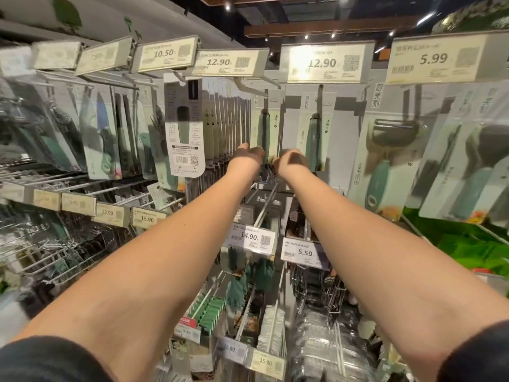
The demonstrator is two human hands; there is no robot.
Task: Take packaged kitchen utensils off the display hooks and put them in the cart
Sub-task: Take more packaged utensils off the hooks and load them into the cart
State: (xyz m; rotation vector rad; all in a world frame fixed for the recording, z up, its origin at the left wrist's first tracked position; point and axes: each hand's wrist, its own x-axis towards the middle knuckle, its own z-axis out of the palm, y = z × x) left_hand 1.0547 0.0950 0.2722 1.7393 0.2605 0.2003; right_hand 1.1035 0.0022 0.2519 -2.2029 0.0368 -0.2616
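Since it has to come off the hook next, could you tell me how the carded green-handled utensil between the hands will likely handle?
The carded utensil looks light, a slim tool on thin card. The card will probably flex, so supporting its lower edge, where the left hand and right hand are, seems wise. Hanging freely, it may swing.

Price tags (225, 62) in row across top, reading 10.50, 12.90, 12.90, 5.99. Lower price tags (249, 238) near centre, 14.90 and 5.59. Wooden ceiling beams (316, 30) with spotlights at 12 o'clock. Green display surface (468, 249) at 4 o'clock.
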